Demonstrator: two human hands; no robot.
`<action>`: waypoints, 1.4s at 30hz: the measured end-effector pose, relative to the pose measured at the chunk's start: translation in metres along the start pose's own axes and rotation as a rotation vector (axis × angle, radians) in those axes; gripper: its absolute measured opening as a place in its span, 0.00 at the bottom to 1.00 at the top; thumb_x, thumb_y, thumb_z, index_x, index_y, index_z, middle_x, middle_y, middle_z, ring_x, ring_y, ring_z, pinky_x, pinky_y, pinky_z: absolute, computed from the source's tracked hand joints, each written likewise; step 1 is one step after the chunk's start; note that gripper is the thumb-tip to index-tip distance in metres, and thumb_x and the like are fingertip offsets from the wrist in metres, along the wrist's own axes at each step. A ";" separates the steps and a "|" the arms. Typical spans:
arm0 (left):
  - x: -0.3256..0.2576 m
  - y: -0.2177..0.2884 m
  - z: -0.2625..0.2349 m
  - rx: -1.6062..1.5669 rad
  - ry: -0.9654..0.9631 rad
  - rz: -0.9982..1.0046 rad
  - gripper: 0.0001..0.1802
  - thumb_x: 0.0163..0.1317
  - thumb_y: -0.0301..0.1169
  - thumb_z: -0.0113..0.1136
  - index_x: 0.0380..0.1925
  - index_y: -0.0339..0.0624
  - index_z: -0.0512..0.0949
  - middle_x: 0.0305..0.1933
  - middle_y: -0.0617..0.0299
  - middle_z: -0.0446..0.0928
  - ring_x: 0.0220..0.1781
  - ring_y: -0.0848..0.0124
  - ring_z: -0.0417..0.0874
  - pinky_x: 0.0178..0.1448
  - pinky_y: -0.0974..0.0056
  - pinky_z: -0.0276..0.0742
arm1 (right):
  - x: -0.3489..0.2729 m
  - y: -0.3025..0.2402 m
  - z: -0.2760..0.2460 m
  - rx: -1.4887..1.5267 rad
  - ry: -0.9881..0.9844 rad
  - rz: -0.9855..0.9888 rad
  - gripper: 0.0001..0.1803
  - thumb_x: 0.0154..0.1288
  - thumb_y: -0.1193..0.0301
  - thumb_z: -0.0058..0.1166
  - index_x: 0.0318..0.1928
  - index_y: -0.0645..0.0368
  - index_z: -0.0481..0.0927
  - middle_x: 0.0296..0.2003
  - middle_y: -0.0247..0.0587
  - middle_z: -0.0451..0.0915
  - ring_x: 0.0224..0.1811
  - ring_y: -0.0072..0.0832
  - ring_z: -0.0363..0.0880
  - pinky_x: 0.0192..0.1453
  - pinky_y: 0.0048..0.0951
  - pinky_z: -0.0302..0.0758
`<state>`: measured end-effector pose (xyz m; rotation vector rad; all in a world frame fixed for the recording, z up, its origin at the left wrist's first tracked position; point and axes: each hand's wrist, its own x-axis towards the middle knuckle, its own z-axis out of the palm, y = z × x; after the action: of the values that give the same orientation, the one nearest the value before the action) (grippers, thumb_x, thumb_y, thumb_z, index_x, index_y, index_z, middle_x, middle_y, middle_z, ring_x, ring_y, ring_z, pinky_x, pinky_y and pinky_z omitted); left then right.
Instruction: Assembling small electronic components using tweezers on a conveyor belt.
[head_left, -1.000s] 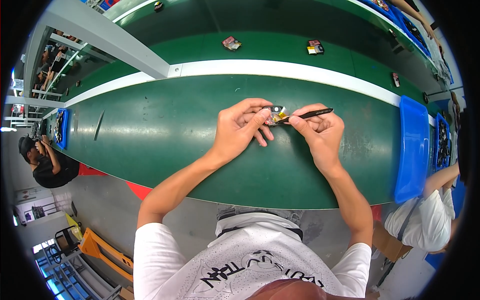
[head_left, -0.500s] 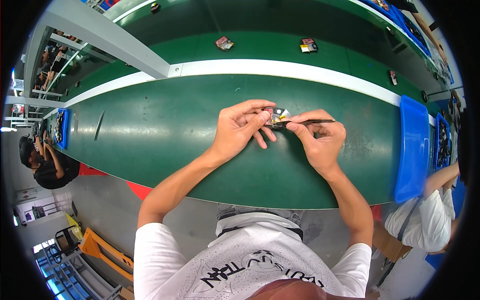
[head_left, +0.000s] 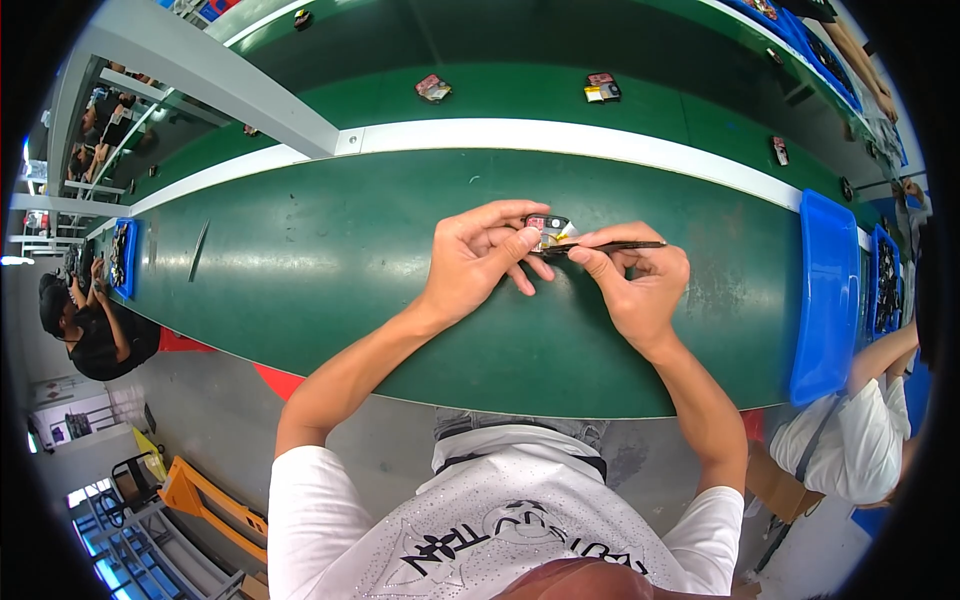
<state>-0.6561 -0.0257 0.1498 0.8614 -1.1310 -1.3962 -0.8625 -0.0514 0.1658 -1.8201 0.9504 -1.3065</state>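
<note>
Between the two hands, above a green table [head_left: 350, 270], sits a small open gadget [head_left: 546, 226] with red and white parts, pinched by the thumb and fingers of the left hand [head_left: 480, 247], while the right hand [head_left: 642, 280] grips a thin black tool [head_left: 630, 245] with its tip at the gadget's near edge. Well right of the hands rests a blue tray [head_left: 825, 300], left of them lies a thin strip [head_left: 199, 250], and beyond them runs a white rail [head_left: 480, 133]
</note>
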 end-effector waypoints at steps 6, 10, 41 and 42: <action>0.001 -0.003 0.006 0.017 0.033 0.035 0.17 0.74 0.24 0.55 0.58 0.23 0.76 0.41 0.44 0.84 0.34 0.60 0.90 0.28 0.68 0.87 | 0.001 0.002 -0.004 0.042 0.019 0.022 0.07 0.58 0.79 0.73 0.37 0.63 0.88 0.20 0.28 0.79 0.14 0.08 0.59 0.19 0.18 0.51; 0.003 -0.001 0.009 0.020 0.051 0.047 0.17 0.74 0.24 0.56 0.57 0.23 0.76 0.40 0.44 0.84 0.34 0.60 0.90 0.28 0.68 0.87 | 0.000 0.000 -0.008 0.026 0.044 -0.033 0.06 0.58 0.78 0.73 0.36 0.62 0.88 0.21 0.30 0.82 0.14 0.08 0.60 0.18 0.18 0.52; 0.014 -0.003 0.061 0.089 0.156 0.031 0.10 0.68 0.18 0.61 0.47 0.23 0.77 0.35 0.50 0.85 0.30 0.71 0.87 0.31 0.69 0.86 | -0.005 -0.010 -0.047 -0.452 -0.090 -0.677 0.17 0.43 0.86 0.69 0.36 0.56 0.88 0.34 0.37 0.90 0.20 0.20 0.79 0.21 0.21 0.61; 0.016 -0.002 0.063 0.120 0.156 0.027 0.10 0.68 0.17 0.60 0.47 0.22 0.77 0.35 0.50 0.84 0.31 0.71 0.87 0.33 0.68 0.87 | -0.004 -0.010 -0.048 -0.439 -0.090 -0.665 0.16 0.44 0.86 0.69 0.36 0.57 0.88 0.34 0.37 0.90 0.20 0.22 0.79 0.21 0.21 0.62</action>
<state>-0.7185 -0.0314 0.1667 1.0195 -1.1109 -1.2265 -0.9079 -0.0486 0.1845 -2.6660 0.6271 -1.4457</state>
